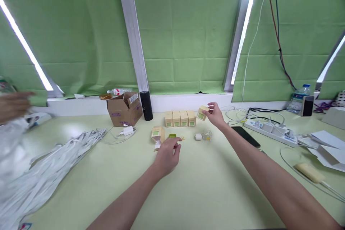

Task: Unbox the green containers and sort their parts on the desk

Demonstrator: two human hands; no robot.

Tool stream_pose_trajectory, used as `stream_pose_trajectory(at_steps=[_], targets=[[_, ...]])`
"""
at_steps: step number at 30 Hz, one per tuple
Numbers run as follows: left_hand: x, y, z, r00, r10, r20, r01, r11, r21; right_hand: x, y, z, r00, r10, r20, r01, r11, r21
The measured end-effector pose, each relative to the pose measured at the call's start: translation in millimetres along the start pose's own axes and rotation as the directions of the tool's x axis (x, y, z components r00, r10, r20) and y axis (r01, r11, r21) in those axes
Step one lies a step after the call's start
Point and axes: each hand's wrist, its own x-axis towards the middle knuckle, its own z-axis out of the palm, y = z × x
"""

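Note:
My right hand [215,115] is closed on a small cream box [202,113] with a green-framed label, tilted at the right end of a row of similar small boxes [180,119]. My left hand [168,153] is low over the table with its fingers partly apart and no object visible in it. Just beyond its fingertips are a green item [172,135], partly hidden by the hand, and a tiny yellowish piece [183,138]. An open small box [158,134] with its flap down stands left of them. To the right lie a white cylindrical piece [198,136] and a clear plastic container [207,135].
A cardboard carton [124,110] and a black cylinder [146,105] stand at the back left. White straps [61,165] cover the left side, beside another person's blurred hand [13,106]. A dark phone [245,136], power strip [271,132] and cables occupy the right.

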Motion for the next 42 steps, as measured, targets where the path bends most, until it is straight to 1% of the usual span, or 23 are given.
stream_pose_trajectory(at_steps=[1, 2, 3, 4, 5, 6, 7, 9, 12, 14, 17, 19, 24, 29, 31, 33, 35, 37, 39, 42], targets=[[1, 1, 0.5, 1.0, -0.005, -0.026, 0.004, 0.999, -0.047, -11, -6, 0, 1.0, -0.01, -0.001, 0.01, 0.998, 0.06], [1, 2, 0.9, 0.999, -0.011, -0.042, 0.007, 0.996, -0.091, -25, -11, 1, 1.0, -0.027, 0.008, 0.025, 0.988, 0.155], [2, 4, 1.0, 0.998, -0.018, -0.052, 0.011, 0.992, -0.127, -41, -17, 3, 0.999, -0.027, 0.023, 0.016, 0.926, 0.378], [1, 5, 0.8, 0.998, -0.022, -0.054, 0.013, 0.988, -0.154, -57, -22, 6, 0.998, -0.012, 0.068, -0.027, 0.837, 0.547], [0, 6, 0.4, 0.999, -0.02, -0.048, 0.012, 0.985, -0.173, -74, -27, 10, 0.992, 0.015, 0.126, -0.093, 0.764, 0.639], [-1, 7, -0.4, 0.999, -0.012, -0.034, 0.006, 0.983, -0.184, -91, -31, 14, 0.982, 0.044, 0.183, -0.159, 0.712, 0.684], [-2, 9, -1.4, 1.0, 0.001, -0.008, -0.003, 0.982, -0.19, -106, -34, 18, 0.969, 0.06, 0.239, -0.216, 0.676, 0.704], [-5, 12, -3.4, 0.998, 0.023, 0.064, -0.01, 0.98, -0.197, -131, -38, 26, 0.946, 0.069, 0.315, -0.285, 0.64, 0.714], [-7, 16, -5.6, 0.987, 0.003, 0.158, 0.033, 0.974, -0.225, -150, -39, 32, 0.927, 0.071, 0.367, -0.333, 0.606, 0.723], [-6, 16, -6.5, 0.986, -0.03, 0.162, 0.069, 0.967, -0.244, -153, -39, 31, 0.915, 0.051, 0.4, -0.354, 0.576, 0.737], [-6, 14, -8.3, 0.99, -0.066, 0.127, 0.096, 0.965, -0.245, -152, -38, 28, 0.893, -0.034, 0.449, -0.364, 0.532, 0.764], [-6, 12, -9.8, 0.989, -0.08, 0.123, 0.107, 0.966, -0.236, -152, -36, 27, 0.882, -0.072, 0.465, -0.354, 0.549, 0.757], [-7, 9, -9.7, 0.979, -0.077, 0.189, 0.12, 0.967, -0.225, -155, -28, 34, 0.878, -0.049, 0.476, -0.305, 0.708, 0.637], [-9, 6, -8.8, 0.957, -0.08, 0.279, 0.144, 0.965, -0.218, -158, -20, 39, 0.908, -0.093, 0.408, -0.177, 0.798, 0.576], [-9, 5, -10.3, 0.948, -0.078, 0.309, 0.15, 0.964, -0.218, -160, -20, 38, 0.904, -0.13, 0.407, -0.123, 0.833, 0.54], [-9, 4, -11.7, 0.941, -0.081, 0.328, 0.157, 0.965, -0.212, -161, -20, 36, 0.888, -0.162, 0.431, -0.094, 0.852, 0.514], [-9, 1, -12.0, 0.944, -0.087, 0.319, 0.159, 0.966, -0.206, -159, -19, 34, 0.873, -0.182, 0.451, -0.07, 0.87, 0.487], [-8, -2, -11.0, 0.953, -0.095, 0.287, 0.158, 0.966, -0.204, -156, -15, 32, 0.873, -0.187, 0.451, -0.038, 0.894, 0.446], [-7, -5, -9.2, 0.962, -0.114, 0.247, 0.167, 0.965, -0.204, -151, -8, 31, 0.89, -0.171, 0.422, -0.009, 0.92, 0.393], [-6, -7, -7.0, 0.963, -0.162, 0.214, 0.205, 0.959, -0.196, -144, 2, 29, 0.918, -0.14, 0.372, 0.007, 0.941, 0.337]])
